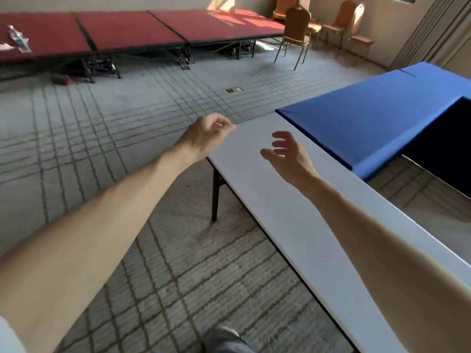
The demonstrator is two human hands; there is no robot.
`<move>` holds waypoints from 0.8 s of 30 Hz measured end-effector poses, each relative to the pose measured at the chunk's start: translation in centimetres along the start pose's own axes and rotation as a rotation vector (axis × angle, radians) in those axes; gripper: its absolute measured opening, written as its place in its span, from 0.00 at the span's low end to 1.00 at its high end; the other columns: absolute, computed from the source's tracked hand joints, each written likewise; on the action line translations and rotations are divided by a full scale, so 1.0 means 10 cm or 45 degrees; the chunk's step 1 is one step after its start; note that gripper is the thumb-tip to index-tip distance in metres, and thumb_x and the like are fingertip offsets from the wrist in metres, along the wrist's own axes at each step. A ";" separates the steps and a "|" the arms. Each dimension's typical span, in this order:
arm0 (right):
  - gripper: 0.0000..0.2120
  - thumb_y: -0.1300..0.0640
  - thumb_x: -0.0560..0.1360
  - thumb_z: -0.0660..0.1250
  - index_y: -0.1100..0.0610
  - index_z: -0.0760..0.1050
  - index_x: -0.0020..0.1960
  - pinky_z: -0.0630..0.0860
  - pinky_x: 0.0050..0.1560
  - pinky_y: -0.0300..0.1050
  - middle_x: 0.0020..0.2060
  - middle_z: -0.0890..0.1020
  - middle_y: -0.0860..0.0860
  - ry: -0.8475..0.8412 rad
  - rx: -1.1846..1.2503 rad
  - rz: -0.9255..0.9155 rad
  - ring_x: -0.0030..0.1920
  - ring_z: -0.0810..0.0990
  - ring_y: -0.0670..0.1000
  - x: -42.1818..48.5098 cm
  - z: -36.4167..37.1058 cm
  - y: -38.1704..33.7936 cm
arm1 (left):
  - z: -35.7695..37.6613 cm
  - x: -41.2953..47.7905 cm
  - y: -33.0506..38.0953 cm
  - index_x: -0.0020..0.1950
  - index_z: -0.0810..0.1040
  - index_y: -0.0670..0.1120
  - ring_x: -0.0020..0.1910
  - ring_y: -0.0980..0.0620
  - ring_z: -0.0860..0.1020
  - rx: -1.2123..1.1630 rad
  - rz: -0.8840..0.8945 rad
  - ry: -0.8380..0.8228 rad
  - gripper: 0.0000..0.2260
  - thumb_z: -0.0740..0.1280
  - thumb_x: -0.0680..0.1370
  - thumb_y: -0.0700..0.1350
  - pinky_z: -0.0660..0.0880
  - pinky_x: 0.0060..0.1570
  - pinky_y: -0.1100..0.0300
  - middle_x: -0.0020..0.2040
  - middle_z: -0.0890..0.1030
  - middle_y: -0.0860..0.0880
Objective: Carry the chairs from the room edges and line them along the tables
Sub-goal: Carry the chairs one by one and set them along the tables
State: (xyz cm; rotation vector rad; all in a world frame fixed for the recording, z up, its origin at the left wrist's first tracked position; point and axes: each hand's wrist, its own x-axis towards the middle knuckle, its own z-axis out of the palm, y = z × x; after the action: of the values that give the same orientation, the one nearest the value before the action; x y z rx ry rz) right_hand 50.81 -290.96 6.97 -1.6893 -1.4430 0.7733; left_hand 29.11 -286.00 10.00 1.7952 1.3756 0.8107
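Presently: several orange chairs (295, 21) stand well beyond both hands, by the far wall. The left hand (206, 136), fingers loosely curled and empty, hangs at the far corner of the white table (293, 225). The right hand (288, 156), fingers spread, slack, empty, hovers over that top. A blue table (382, 115) lies just beyond it; a red stage (127, 29) far beyond the left; carpet (102, 123) beneath.

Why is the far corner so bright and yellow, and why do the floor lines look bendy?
In the head view, sunlight lands on the red platforms and the chairs in that corner; also in the head view, the wide-angle lens probably bends the carpet lines.
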 end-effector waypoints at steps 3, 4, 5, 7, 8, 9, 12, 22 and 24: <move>0.26 0.47 0.76 0.71 0.48 0.68 0.70 0.80 0.54 0.49 0.61 0.76 0.48 0.050 -0.039 -0.010 0.60 0.77 0.49 0.63 0.16 -0.28 | -0.40 0.62 -0.12 0.56 0.80 0.52 0.53 0.56 0.77 -0.061 0.015 -0.025 0.14 0.64 0.78 0.59 0.72 0.52 0.60 0.50 0.80 0.55; 0.26 0.47 0.75 0.71 0.48 0.67 0.70 0.79 0.54 0.49 0.61 0.75 0.47 0.069 -0.059 -0.011 0.60 0.77 0.49 0.88 0.23 -0.36 | -0.51 0.85 -0.18 0.57 0.80 0.52 0.53 0.56 0.77 -0.060 0.026 -0.039 0.15 0.64 0.78 0.59 0.73 0.53 0.59 0.51 0.80 0.55; 0.26 0.47 0.75 0.71 0.48 0.67 0.70 0.79 0.53 0.48 0.61 0.75 0.47 0.088 -0.063 -0.012 0.60 0.77 0.49 1.14 0.29 -0.43 | -0.62 1.09 -0.23 0.57 0.79 0.52 0.53 0.56 0.77 -0.048 0.045 -0.063 0.15 0.63 0.78 0.60 0.72 0.54 0.58 0.51 0.79 0.55; 0.26 0.47 0.76 0.71 0.49 0.67 0.71 0.79 0.51 0.46 0.62 0.75 0.48 0.138 -0.049 -0.006 0.60 0.77 0.49 1.71 0.44 -0.55 | -0.82 1.63 -0.37 0.58 0.79 0.52 0.51 0.57 0.76 -0.017 0.081 -0.087 0.15 0.63 0.79 0.59 0.71 0.50 0.59 0.49 0.78 0.56; 0.26 0.47 0.76 0.71 0.49 0.67 0.71 0.79 0.51 0.47 0.62 0.75 0.49 0.145 -0.043 -0.005 0.60 0.76 0.50 1.90 0.48 -0.58 | -0.88 1.80 -0.43 0.58 0.79 0.52 0.50 0.58 0.75 -0.011 0.094 -0.100 0.14 0.62 0.80 0.58 0.69 0.48 0.60 0.48 0.77 0.57; 0.26 0.47 0.76 0.71 0.49 0.67 0.71 0.79 0.51 0.47 0.62 0.75 0.49 0.157 -0.036 -0.010 0.61 0.76 0.50 2.15 0.55 -0.62 | -0.96 2.02 -0.49 0.58 0.78 0.52 0.50 0.59 0.74 -0.011 0.102 -0.104 0.13 0.62 0.80 0.58 0.68 0.47 0.60 0.48 0.76 0.57; 0.26 0.46 0.75 0.71 0.48 0.67 0.70 0.79 0.53 0.50 0.63 0.75 0.49 0.200 0.012 0.010 0.61 0.76 0.51 3.12 0.83 -0.79 | -1.34 2.89 -0.69 0.59 0.78 0.52 0.50 0.59 0.74 -0.028 0.097 -0.132 0.13 0.62 0.80 0.57 0.68 0.46 0.62 0.48 0.76 0.58; 0.25 0.46 0.75 0.71 0.48 0.69 0.69 0.78 0.59 0.53 0.60 0.77 0.48 0.287 -0.023 0.075 0.60 0.77 0.50 5.61 1.55 -1.53 | -2.53 5.54 -1.07 0.61 0.77 0.52 0.55 0.57 0.74 -0.052 0.197 -0.198 0.14 0.63 0.80 0.57 0.67 0.45 0.64 0.54 0.77 0.58; 0.25 0.46 0.75 0.71 0.49 0.69 0.69 0.78 0.58 0.51 0.61 0.77 0.48 0.305 -0.058 0.084 0.60 0.77 0.50 6.14 1.71 -1.64 | -2.72 6.12 -1.24 0.60 0.77 0.52 0.52 0.60 0.73 -0.066 0.215 -0.214 0.13 0.63 0.80 0.57 0.65 0.43 0.65 0.54 0.76 0.57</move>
State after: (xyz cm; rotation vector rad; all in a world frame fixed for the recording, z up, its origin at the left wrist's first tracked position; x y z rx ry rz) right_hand 38.68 -226.66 14.10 -1.8043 -1.2531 0.5543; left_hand 14.44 -219.93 17.55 1.9108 1.0977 0.7556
